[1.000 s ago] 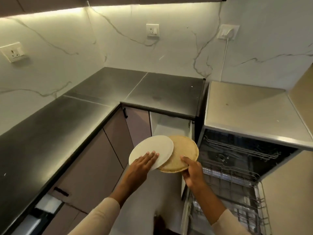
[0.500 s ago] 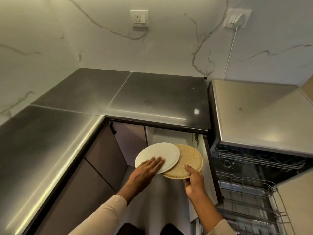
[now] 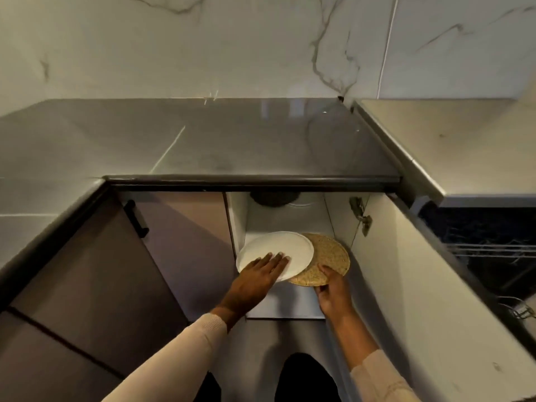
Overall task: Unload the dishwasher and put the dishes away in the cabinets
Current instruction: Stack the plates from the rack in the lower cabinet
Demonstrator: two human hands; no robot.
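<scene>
A round white plate overlaps a round speckled tan plate at the mouth of the open lower cabinet. My left hand holds the near edge of the white plate, its straight fingers lying flat on top. My right hand grips the near edge of the tan plate, thumb on top. Both plates are level, over the cabinet's white shelf; whether they touch it I cannot tell. The open dishwasher shows its wire rack at the right.
A dark round dish sits deeper in the cabinet, under the dark countertop. The cabinet's open door stands on the right, between the cabinet and the dishwasher. A closed door with a black handle is left.
I have leaned in and lowered both plates from in front of the cabinet into its opening. Both hands keep the same hold.
</scene>
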